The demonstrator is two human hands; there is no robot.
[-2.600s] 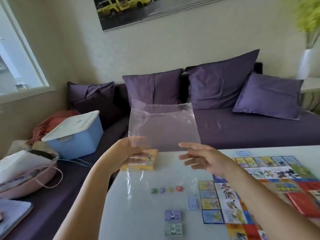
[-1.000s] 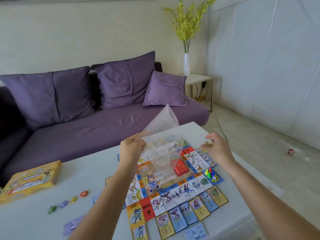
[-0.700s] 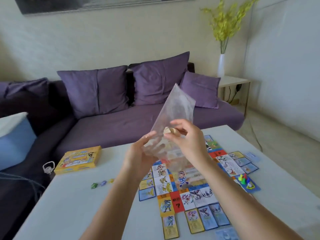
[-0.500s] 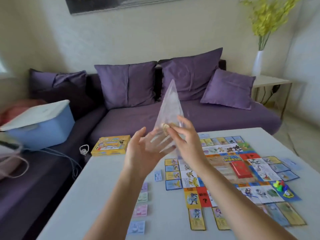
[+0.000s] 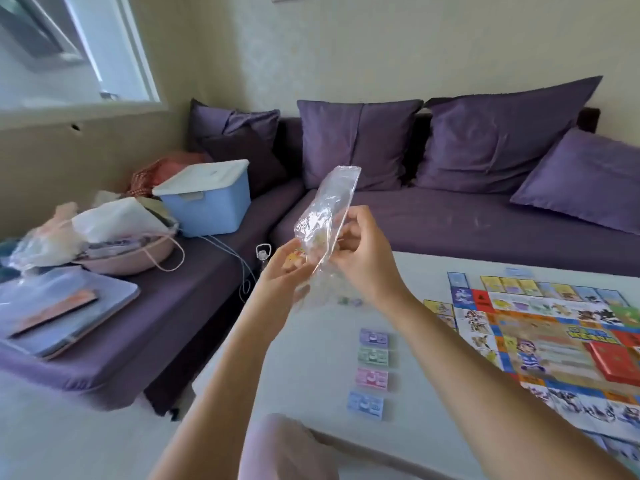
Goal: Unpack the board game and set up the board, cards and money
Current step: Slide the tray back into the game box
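"The colourful printed game board (image 5: 540, 337) is already flat on the white surface (image 5: 311, 358), with a red deck of cards (image 5: 616, 362) on its middle. So what's left to fuss over?"

"That clear crinkly plastic bag (image 5: 325, 216), up in the air over the surface's far left corner, on the purple sofa (image 5: 450, 220) side. It's limp and slick. If anything small is inside, I'd guess a tip the wrong way drops it on the floor instead of the surface."

"Is anything inside?"

"Can't tell. Something yellow shows by its lower end, but whether that's in the bag or behind it, I couldn't say."

"And the money?"

"4 small stacks of paper notes (image 5: 372, 378), purple, green, pink and blue, in a column left of the board. They're light. The right forearm hangs just beside them, and I reckon a low sweep could scatter them. The bag's loose tail also dangles near some small coloured pieces (image 5: 349, 301), blurred from here, and might drag them."

"How are the hands?"

"Close together, 1 on each side of the bag. The right hand (image 5: 363, 261) has its fingers curled, pinching the bag's edge about halfway up. The left hand (image 5: 284, 271) is palm-up under the lower part, fingers loosely bent and touching the plastic. Whether it actually grips, I can't tell."
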